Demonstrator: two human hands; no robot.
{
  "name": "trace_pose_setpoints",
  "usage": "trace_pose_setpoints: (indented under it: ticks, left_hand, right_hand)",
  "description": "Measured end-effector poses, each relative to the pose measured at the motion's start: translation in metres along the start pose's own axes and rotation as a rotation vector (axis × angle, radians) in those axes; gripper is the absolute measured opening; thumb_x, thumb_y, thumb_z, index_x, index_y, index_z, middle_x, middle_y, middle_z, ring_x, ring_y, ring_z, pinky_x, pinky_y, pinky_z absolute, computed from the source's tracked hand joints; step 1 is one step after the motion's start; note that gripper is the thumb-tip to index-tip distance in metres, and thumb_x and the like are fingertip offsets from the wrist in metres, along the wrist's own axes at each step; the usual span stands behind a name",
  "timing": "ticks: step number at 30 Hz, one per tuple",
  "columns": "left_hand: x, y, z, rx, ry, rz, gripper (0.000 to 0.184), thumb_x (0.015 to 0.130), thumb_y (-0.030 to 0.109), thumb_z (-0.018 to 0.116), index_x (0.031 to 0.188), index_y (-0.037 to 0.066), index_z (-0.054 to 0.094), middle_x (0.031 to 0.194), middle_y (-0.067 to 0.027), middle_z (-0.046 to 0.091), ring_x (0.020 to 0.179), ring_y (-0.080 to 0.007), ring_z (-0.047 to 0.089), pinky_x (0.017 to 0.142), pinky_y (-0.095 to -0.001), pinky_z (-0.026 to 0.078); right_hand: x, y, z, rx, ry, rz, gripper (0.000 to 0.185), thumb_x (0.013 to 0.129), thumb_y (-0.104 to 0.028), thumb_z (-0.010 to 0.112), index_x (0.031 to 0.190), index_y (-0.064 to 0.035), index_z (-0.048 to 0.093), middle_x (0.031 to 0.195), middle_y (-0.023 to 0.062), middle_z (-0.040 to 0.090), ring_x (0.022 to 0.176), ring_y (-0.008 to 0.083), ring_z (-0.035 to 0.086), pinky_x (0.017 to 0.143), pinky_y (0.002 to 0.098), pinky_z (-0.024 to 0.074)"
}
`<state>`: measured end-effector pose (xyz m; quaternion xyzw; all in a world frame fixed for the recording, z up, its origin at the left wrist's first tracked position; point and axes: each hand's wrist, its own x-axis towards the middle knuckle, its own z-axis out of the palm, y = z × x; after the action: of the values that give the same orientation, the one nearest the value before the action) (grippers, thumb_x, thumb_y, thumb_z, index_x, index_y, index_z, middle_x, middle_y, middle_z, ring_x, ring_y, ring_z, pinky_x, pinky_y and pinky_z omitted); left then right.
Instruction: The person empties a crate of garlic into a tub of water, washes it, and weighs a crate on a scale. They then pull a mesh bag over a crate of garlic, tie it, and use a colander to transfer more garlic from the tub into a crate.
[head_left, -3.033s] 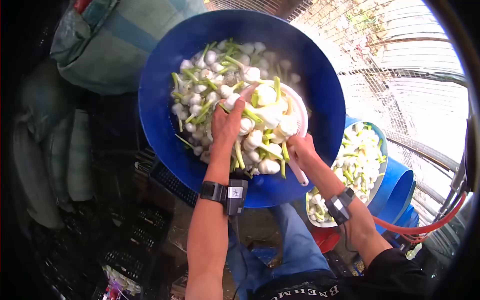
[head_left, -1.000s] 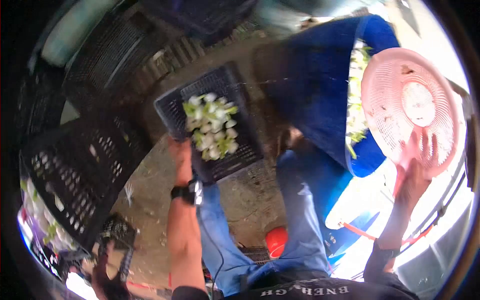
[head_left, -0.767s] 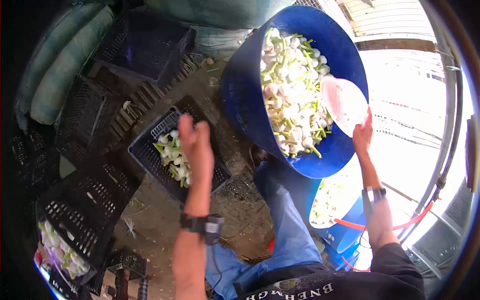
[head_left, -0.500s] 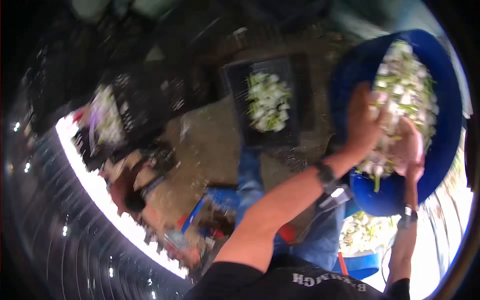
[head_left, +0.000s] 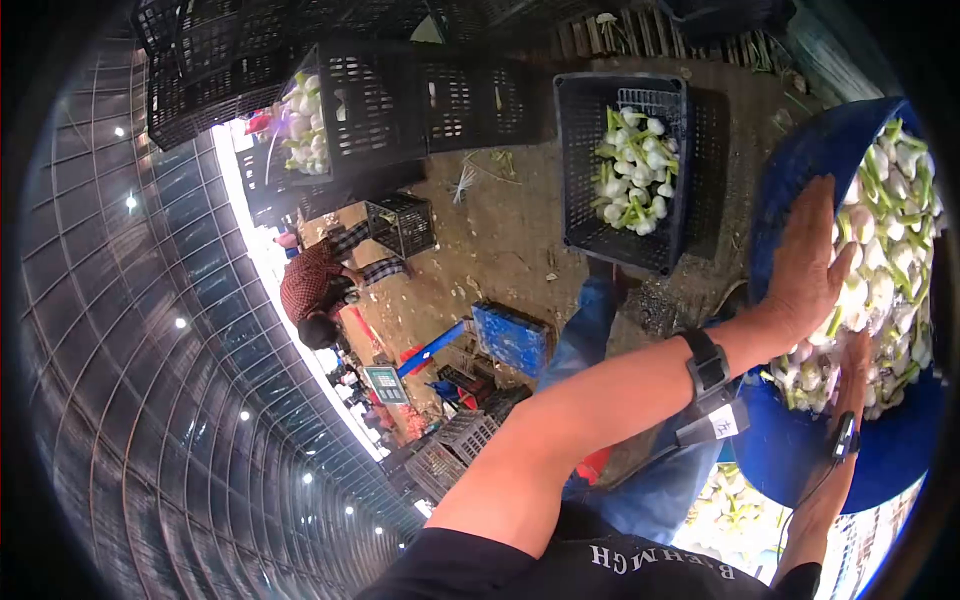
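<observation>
A big blue tub [head_left: 800, 160] on the right is full of white garlic bulbs [head_left: 885, 260] with short green stems. My left hand [head_left: 808, 262] lies along the left side of the pile, its fingers stretched out flat, touching the bulbs and close to the tub's wall. Lower in the tub, my right hand [head_left: 853, 378] is in among the bulbs. Its fingers are mostly hidden, so its grip cannot be made out.
A black crate [head_left: 570, 160] with some garlic stands ahead of my legs. Stacked black crates [head_left: 375, 105] line the back left. A person [head_left: 310, 285] bends by a small crate [head_left: 400, 225]. A scale display [head_left: 385, 385] and blue platform [head_left: 510, 338] are nearer. More garlic [head_left: 730, 505] lies below the tub.
The view has swung left, so the tub and crate sit further right. My left hand has flattened along the pile. A pinkish rounded thing by my right hand no longer shows.
</observation>
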<state>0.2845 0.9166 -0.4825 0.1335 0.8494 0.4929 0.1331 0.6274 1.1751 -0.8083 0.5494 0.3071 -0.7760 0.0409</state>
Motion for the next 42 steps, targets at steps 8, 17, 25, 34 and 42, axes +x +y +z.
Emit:
trace_pose_setpoints:
  ticks: [8,17,25,34,42]
  left_hand:
    - [0.003,-0.01,-0.004,0.021,-0.022,-0.01,0.068,0.092,0.013,0.059,0.148,-0.004,0.023,0.147,-0.0313,0.033,0.137,-0.0458,0.034,0.115,-0.0468,0.03]
    - [-0.001,-0.013,0.002,0.01,0.011,-0.001,0.07,0.091,0.007,0.059,0.147,-0.007,0.02,0.148,-0.032,0.03,0.137,-0.0468,0.032,0.115,-0.0485,0.028]
    - [0.004,-0.007,-0.013,-0.075,0.049,-0.057,0.06,0.09,0.012,0.059,0.141,-0.008,0.033,0.14,-0.0331,0.04,0.132,-0.0466,0.039,0.111,-0.0497,0.032]
    - [0.015,0.016,-0.043,0.133,-0.045,-0.046,0.074,0.1,0.052,0.037,0.146,-0.005,0.032,0.152,-0.0266,0.031,0.142,-0.0391,0.027,0.117,-0.0463,0.018]
    - [-0.04,0.082,-0.056,-0.086,-0.153,0.102,0.084,0.091,0.05,0.057,0.15,-0.002,0.026,0.152,-0.0232,0.032,0.142,-0.0411,0.025,0.117,-0.0504,0.019]
  right_hand:
    - [0.018,0.007,0.03,-0.001,-0.096,0.05,0.042,0.098,-0.019,0.048,0.137,-0.0024,0.05,0.121,0.0116,0.063,0.097,0.0213,0.061,0.086,0.0327,0.0525]
    - [0.015,0.0,0.041,0.006,-0.144,0.095,0.042,0.097,-0.019,0.049,0.135,-0.001,0.05,0.123,0.0124,0.062,0.102,0.0234,0.062,0.089,0.0358,0.0532]
    - [-0.041,-0.015,0.072,0.131,-0.165,0.027,0.034,0.101,-0.025,0.049,0.127,-0.0026,0.053,0.119,0.0107,0.06,0.107,0.0252,0.06,0.092,0.0412,0.0533]
    - [-0.198,-0.063,0.176,0.203,-0.09,-0.258,0.028,0.091,-0.021,0.06,0.112,-0.0032,0.061,0.1,0.0108,0.065,0.092,0.0254,0.063,0.081,0.041,0.0529]
    - [-0.284,-0.111,0.231,0.44,-0.086,-0.209,0.044,0.094,-0.028,0.062,0.128,-0.0025,0.055,0.12,0.0127,0.063,0.106,0.0262,0.062,0.093,0.0433,0.0529]
